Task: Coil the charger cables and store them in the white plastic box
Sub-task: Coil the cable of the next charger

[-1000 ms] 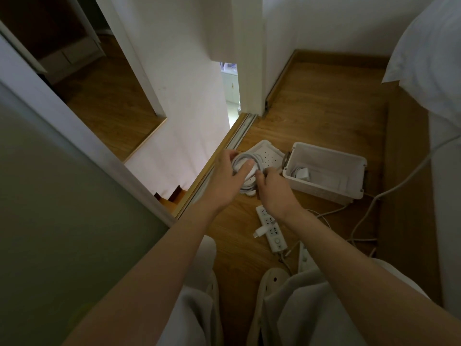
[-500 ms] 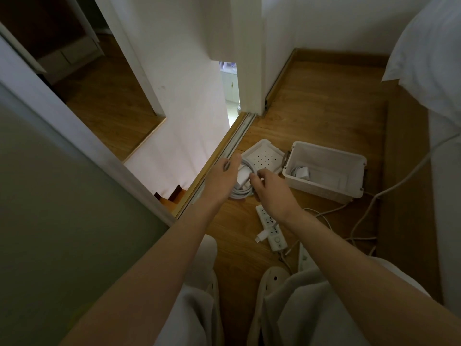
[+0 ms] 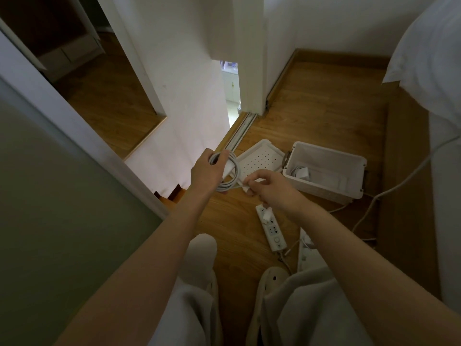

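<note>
Coiled cable (image 3: 235, 171) now higher, right hand (image 3: 270, 187) pinching its end.

A home bedroom: wooden floor (image 3: 324, 116), pillow (image 3: 429, 46) on a bed (right edge), sliding-door track (image 3: 240, 131).

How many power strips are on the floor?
1 clearly: a white plastic power strip on the wooden floor below the right hand. A white piece beside it, half hidden by the forearm, may be another.
</note>
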Available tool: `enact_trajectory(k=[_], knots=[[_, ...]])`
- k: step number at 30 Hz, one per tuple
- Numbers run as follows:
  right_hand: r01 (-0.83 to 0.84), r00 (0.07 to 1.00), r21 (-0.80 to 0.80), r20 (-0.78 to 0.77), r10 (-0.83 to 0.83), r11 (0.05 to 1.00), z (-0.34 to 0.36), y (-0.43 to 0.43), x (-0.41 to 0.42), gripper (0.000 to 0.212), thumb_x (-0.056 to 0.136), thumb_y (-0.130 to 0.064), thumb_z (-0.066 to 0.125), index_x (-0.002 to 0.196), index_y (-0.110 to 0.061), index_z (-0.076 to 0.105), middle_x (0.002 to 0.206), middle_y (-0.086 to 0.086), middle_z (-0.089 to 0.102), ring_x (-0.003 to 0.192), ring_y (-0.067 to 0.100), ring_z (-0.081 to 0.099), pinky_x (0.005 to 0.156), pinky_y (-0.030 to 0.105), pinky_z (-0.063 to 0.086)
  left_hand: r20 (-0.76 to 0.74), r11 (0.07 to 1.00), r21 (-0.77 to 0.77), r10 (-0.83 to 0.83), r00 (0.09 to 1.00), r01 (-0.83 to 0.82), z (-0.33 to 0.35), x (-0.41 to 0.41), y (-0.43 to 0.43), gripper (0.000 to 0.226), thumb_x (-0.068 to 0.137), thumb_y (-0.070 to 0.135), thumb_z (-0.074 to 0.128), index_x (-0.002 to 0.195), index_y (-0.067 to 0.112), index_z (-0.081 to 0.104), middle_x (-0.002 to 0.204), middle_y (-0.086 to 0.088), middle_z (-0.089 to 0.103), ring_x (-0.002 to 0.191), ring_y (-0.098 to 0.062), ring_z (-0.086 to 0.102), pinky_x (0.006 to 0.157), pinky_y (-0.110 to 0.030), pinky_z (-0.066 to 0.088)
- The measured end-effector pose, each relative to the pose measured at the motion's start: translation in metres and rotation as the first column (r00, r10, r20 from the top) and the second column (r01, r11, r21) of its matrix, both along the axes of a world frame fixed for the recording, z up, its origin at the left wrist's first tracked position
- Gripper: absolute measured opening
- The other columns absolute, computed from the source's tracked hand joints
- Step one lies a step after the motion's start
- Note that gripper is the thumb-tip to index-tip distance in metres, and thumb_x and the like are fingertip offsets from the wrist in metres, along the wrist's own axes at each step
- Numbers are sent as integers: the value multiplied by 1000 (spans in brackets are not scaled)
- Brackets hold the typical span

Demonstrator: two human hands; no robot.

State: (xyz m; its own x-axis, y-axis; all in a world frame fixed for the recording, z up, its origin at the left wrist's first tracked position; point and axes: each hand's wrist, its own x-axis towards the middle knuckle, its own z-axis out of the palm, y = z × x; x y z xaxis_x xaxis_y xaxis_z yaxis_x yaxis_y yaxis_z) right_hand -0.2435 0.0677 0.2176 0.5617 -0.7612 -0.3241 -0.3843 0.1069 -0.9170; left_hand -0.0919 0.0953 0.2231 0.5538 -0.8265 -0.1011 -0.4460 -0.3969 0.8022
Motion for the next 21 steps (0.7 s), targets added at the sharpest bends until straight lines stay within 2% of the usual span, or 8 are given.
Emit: enact_trajectory(k=[3,6,10,12,14,15,18,21], knots=[[-31,976,339,214,-45,940,10,1,-1,24,99,-20,43,93,-9,64,79,0,61,67,6,56,59,15,50,6,1000,-3,17,1000,-17,-2,5,0,22,98,38,44,101,16,44,96,-1,50,87,-14,49,59,-12,37],[-92,922,495,371,-114,864,19,2,-1,38,102,-22,32,88,-5,63,79,7,68,75,16,66,69,23,58,1,999,0,40,999,-40,-3,6,-1,21,98,37,44,100,16,45,95,-2,50,85,-13,49,57,-13,35],[-155,920,393,392,-13,906,21,5,-1,23,100,-11,35,99,-11,58,93,7,62,86,16,64,79,24,56,23,998,12,55,998,-55,-4,7,-1,21,99,37,41,101,16,45,96,-2,50,72,-9,48,49,-9,35],[-127,966,108,238,98,986,16,7,-1,24,101,-17,35,94,-20,58,88,2,57,81,15,58,76,24,51,23,998,35,47,999,-48,-4,8,-1,20,99,35,40,102,15,44,97,-3,49,68,-9,48,42,-9,40],[-8,993,-196,113,31,981,11,6,2,32,101,-21,33,80,-23,58,80,1,55,77,20,50,73,26,42,14,999,32,43,999,-44,-6,8,-2,21,99,35,42,101,15,44,96,-3,49,73,-11,49,46,-9,38],[74,991,-248,122,-44,966,10,5,3,35,101,-20,33,75,-23,57,78,-1,55,78,19,50,73,25,41,-15,998,27,48,999,-48,-6,7,-2,22,98,36,42,101,15,45,97,-4,49,75,-11,49,49,-9,37],[261,905,2,347,-245,965,15,2,4,33,102,-18,31,79,-16,55,82,-1,57,81,11,57,86,27,47,-66,998,36,55,996,-53,-7,5,-2,25,98,39,43,106,15,46,101,-4,50,79,-12,50,51,-10,40],[316,827,168,434,-358,934,16,0,3,28,102,-12,31,93,-5,56,73,1,54,60,8,50,70,25,49,-180,996,34,83,980,-78,-6,4,-2,25,97,41,44,105,17,45,96,-4,52,83,-19,56,57,-23,53]])
